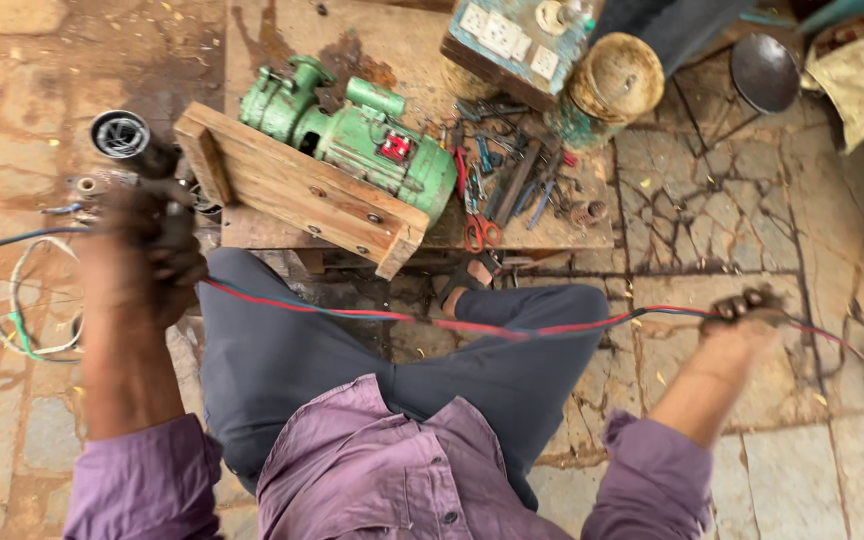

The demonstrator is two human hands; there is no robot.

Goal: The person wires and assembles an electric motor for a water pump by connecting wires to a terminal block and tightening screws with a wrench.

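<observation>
Cracked stone floor (712, 210), low wooden bench (552, 225) ahead w/ green motor (372, 135) and scattered hand tools (497, 180). Your left hand (157, 250) is blurred; fingers look wrapped tight round a dark cylindrical part (132, 140) and one end of the red/blue twin wire (472, 325). Right hand (742, 315): fingers closed on the wire, which runs taut across your lap btwn both hands. Bench edge just beyond your knees; bare floor to your right.

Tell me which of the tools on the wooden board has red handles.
The scissors, at the board's near edge beside the green motor. Their looped handles are bright red; the other tools in the pile look dark or blue-handled.
</observation>
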